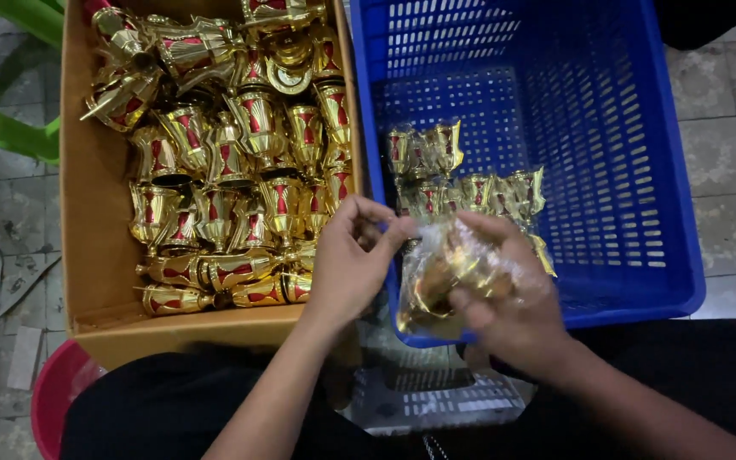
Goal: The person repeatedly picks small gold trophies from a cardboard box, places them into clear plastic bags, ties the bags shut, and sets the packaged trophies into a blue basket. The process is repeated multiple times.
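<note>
My right hand grips a gold cup piece wrapped in a clear plastic bag, held over the near rim of the blue crate. My left hand pinches the top edge of that bag with thumb and fingers. Inside the crate lie several bagged gold and red cups. To the left, a cardboard box is filled with several loose gold and red cup pieces.
A green plastic chair stands at the far left on the tiled floor. A red bucket rim shows at the lower left. A grey perforated stool sits between my knees.
</note>
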